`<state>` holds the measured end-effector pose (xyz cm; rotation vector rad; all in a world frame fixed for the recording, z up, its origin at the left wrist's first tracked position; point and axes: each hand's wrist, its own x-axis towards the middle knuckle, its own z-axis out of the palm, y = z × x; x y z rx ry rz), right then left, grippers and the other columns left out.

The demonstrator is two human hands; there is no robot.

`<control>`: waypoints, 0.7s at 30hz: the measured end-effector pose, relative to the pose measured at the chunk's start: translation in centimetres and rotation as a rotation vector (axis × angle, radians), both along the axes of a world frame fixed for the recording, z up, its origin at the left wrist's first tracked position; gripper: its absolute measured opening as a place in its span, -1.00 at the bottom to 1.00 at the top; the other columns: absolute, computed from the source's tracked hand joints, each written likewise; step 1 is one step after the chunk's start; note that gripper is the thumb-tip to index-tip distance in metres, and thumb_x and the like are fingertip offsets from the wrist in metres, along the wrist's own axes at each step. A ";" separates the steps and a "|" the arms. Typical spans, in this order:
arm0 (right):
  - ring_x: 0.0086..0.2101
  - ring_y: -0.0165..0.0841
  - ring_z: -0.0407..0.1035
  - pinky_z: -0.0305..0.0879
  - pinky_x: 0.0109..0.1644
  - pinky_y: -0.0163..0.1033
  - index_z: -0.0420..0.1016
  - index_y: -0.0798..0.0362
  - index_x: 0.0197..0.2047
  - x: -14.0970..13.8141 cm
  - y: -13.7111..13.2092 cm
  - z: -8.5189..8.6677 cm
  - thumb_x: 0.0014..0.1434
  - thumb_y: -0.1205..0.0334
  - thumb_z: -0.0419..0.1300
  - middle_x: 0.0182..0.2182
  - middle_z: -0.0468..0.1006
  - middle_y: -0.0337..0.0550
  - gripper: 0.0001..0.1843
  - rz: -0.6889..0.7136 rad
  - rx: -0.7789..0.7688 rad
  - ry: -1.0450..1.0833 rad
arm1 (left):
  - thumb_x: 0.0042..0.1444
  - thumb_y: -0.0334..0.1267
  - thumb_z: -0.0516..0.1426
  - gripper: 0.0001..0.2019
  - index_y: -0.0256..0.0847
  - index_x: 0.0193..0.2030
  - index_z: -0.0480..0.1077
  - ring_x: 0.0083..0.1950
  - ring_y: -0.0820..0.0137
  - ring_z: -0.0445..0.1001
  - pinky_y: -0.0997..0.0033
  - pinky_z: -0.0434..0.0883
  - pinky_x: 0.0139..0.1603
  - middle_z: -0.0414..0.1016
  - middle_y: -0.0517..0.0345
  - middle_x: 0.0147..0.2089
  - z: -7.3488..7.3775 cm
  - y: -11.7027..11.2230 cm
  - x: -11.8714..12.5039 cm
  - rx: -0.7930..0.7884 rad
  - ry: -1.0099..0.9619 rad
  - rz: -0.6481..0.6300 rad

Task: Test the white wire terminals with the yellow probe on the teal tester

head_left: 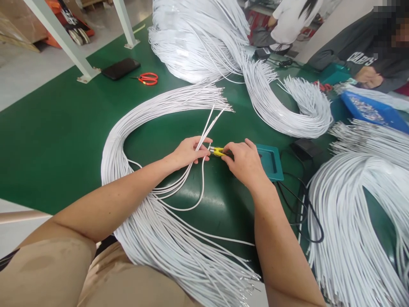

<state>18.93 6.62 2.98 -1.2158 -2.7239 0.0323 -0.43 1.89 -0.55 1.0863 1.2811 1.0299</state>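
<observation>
My left hand (190, 153) pinches several white wires (207, 128) between thumb and fingers, their ends pointing up and away. One wire loops down below that hand, and its end meets the metal tip of a small yellow-and-black hand tool (218, 151). My right hand (243, 161) is closed around the tool's rear part; its exact kind is too small to tell. A large bundle of white wires (111, 149) curves along the left of my hands, passes under my left forearm and fans out near my body. Just right of my right hand sits a teal tray (278, 166), partly hidden.
On the green table (57, 128) lie a black phone (120, 69) and red-handled scissors (148, 79). Big wire coils (198, 38) are at the back, with more wire bundles (345, 204) to the right. A blue bin (347, 100) holds small parts; black cables (315, 221) trail nearby. Two people are beyond.
</observation>
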 end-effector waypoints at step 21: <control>0.04 -0.12 0.35 0.14 0.20 0.17 0.57 0.00 -0.32 -2.0 -1.4 -0.2 0.13 0.23 0.14 -0.02 0.53 -0.03 -0.84 -0.114 -0.030 0.521 | 0.00 -0.30 0.23 -0.56 -0.24 0.07 0.38 -0.32 0.39 0.57 0.65 0.35 -0.54 0.52 0.14 -0.38 1.2 -1.0 0.4 0.147 0.039 -0.049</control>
